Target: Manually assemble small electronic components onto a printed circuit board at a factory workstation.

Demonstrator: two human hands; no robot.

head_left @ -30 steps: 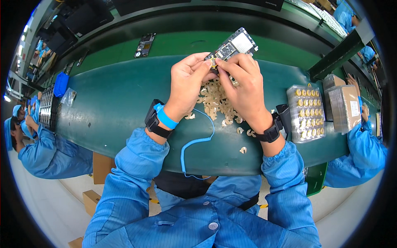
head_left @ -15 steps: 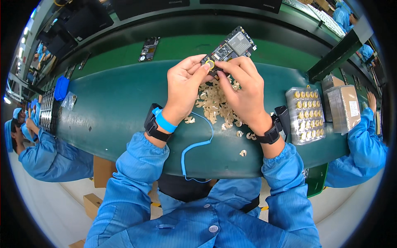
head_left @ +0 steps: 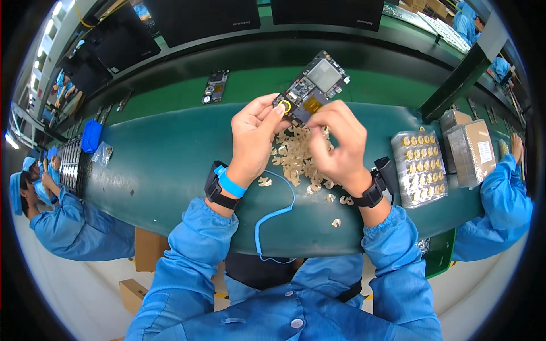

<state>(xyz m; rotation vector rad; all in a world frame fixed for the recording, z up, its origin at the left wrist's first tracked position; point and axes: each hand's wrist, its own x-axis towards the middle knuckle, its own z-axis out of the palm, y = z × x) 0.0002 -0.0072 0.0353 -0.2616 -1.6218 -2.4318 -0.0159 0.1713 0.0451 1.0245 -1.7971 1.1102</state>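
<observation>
A dark circuit board (head_left: 320,79) with a silver shield plate is tilted up over the bench. My left hand (head_left: 254,128) grips its lower left end, the thumb pressing on a round yellow-ringed part (head_left: 286,106). Just off the board's lower right side is my right hand (head_left: 340,142), thumb and fingers curled together and slightly blurred. What lies between those fingertips, if anything, I cannot make out. Below both hands spreads a pile of small pale notched discs (head_left: 296,162), partly covered by the right hand.
A clear tray (head_left: 422,193) of round yellow-ringed parts lies at the right, beside wrapped boxes (head_left: 471,152). Another board (head_left: 216,87) rests on the far green strip. A blue coiled cord (head_left: 273,215) crosses the bench. A blue bin (head_left: 91,136) stands left; co-workers sit on both sides.
My right hand has drawn away from the round part on the board, down and to the right. The left hand keeps its hold. The whole view has shifted slightly.
</observation>
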